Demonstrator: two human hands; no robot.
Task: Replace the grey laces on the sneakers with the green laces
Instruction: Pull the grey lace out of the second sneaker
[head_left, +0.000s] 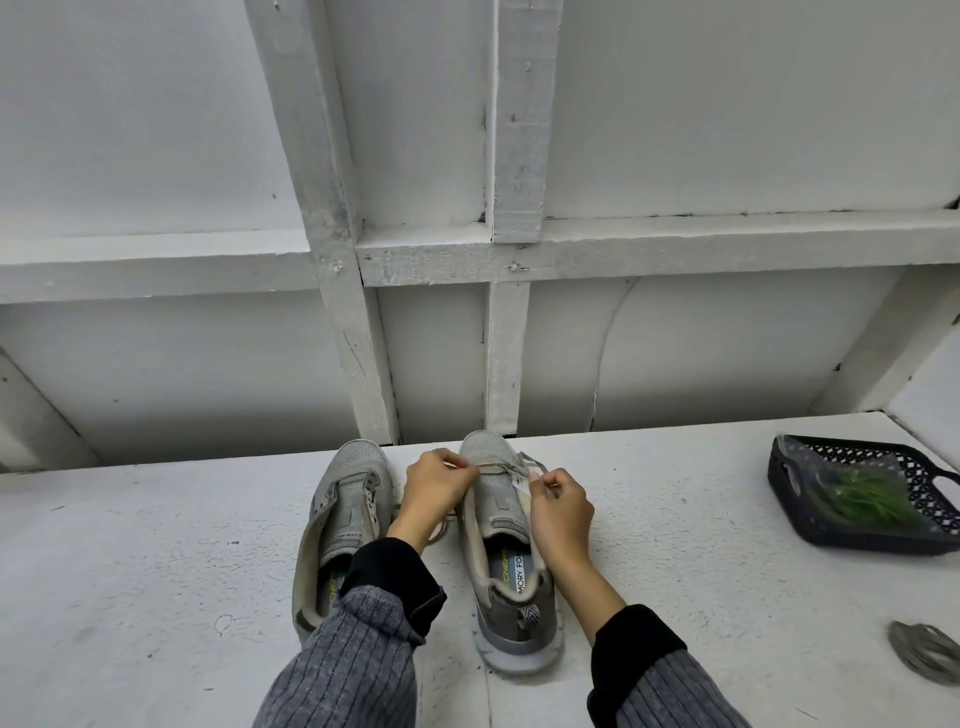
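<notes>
On the insole label (521, 570) of the right sneaker (506, 561), just behind the right hand (561, 512), we read "MORY FO" — the rest is cut off by the collar. Beside it, and on the insole of the left sneaker (340, 525) under the left sleeve (363, 629), we see green lettering — too partial to read.

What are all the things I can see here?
sneakers: 2, grey; side by side on the white ledge, left sneaker, right sneaker.
grey lace: 1, across the right sneaker's toe end, pinched at both sides.
coiled lace: 1, grey, far right on the ledge.
basket: 1, dark, right side of the ledge.
green laces: bundle in a clear bag, inside the basket.
ledge: 1, white.
wall: white, behind.
hands: 2; left hand, right hand, grey sleeves.
</notes>
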